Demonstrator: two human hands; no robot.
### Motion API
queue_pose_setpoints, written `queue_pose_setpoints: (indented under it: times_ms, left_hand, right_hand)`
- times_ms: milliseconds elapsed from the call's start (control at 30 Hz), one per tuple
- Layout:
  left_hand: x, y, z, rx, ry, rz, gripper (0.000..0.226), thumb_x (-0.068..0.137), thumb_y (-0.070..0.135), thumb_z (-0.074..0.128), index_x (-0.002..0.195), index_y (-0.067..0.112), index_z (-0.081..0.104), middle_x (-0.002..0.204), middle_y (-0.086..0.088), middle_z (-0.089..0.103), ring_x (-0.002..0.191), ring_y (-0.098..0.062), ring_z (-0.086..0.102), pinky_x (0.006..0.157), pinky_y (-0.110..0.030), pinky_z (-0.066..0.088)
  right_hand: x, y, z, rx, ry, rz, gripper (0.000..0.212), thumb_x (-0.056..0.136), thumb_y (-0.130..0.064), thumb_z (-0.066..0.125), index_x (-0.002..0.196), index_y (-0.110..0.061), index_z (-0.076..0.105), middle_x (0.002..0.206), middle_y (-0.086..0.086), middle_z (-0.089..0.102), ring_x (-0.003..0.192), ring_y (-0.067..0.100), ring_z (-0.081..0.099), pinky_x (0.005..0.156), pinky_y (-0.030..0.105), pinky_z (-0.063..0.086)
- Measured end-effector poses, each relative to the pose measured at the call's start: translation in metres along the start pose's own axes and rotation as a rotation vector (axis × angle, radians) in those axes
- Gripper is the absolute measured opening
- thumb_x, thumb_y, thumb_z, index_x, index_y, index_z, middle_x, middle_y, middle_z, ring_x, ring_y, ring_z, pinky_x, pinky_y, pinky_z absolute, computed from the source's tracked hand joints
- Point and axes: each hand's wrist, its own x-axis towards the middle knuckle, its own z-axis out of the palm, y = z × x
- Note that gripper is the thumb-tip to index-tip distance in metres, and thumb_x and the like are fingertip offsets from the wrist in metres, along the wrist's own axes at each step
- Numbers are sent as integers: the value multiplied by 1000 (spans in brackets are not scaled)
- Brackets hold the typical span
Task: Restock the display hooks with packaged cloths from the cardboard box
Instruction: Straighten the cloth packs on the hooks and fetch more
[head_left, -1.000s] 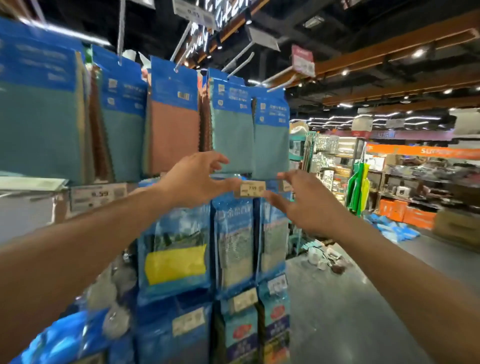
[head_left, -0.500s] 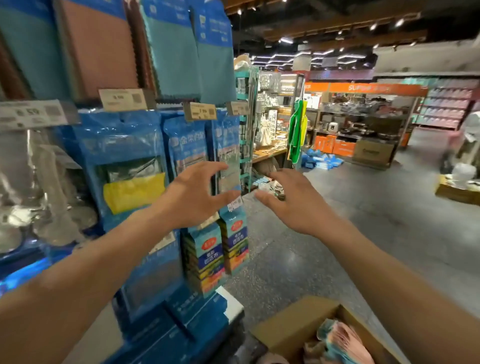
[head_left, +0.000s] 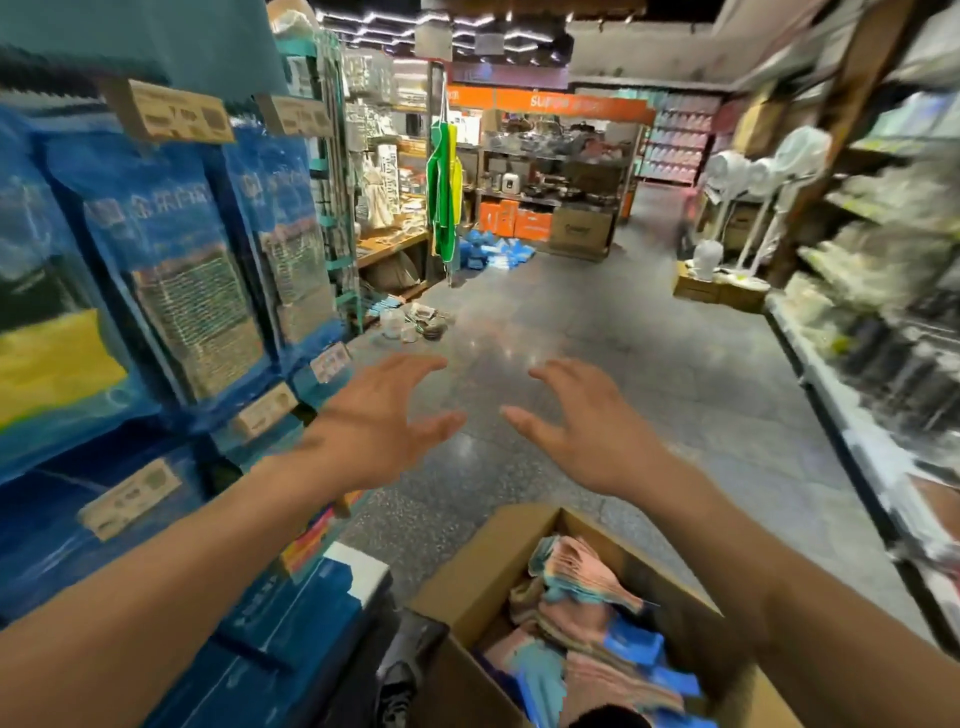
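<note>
My left hand (head_left: 384, 415) and right hand (head_left: 587, 421) have dropped toward the cardboard box (head_left: 498, 551), fingers spread, empty; a hasty grab could scatter the heaped packaged cloths (head_left: 582, 587).

speckled floor (head_left: 597, 332), cardboard box (head_left: 483, 566) on it

We see heavy motion blur left and right of the cardboard box (head_left: 475, 574) — sharpest straight beyond it. Dim overall; ceiling strip lights (head_left: 524, 35) far beyond it glare off the floor (head_left: 501, 332) — edges bend.

Green aprons (head_left: 441, 197) hang beside the far shelving (head_left: 558, 195). Orange boxes (head_left: 514, 222) sit low in it. White fans (head_left: 756, 169) stand at right.
</note>
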Motion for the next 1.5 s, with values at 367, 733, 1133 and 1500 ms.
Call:
queue_pose_setpoints:
  times_ms: [367,733,1133,1500]
  left_hand:
    - [62,17,124,-62,-247,182,68,91,62,56,150,37,34,157,11,34,143,-12,33,113,-33,33]
    - [104,19,299,-63,-431,291,62,92,52,63,146,31,43,150,8,43,139,-10,34,105,-16,24]
    - [147,10,451,16,-561,347,71,92,57,58,153,33,30,157,11,33,142,-8,28,111,-22,25]
    - [188,-8,590,61,-671,424,93,77,80,42,149,20,42,151,-2,44,141,-20,36,118,-34,28]
  right_hand:
    - [-36,95,55,-13,-120,299,69,96,-62,42,154,-25,31,161,-1,24,148,17,17,119,29,13]
    - [-74,224,171,-46,-162,475,63,94,-63,47,134,-14,53,137,7,53,127,28,47,108,40,39]
    - [-102,325,275,39,-225,649,73,89,-69,49,144,-21,44,144,-3,48,135,18,40,109,28,33]
    - [-124,392,378,59,-224,869,81,76,-80,49,130,-21,57,122,-2,65,115,24,58,87,35,51]
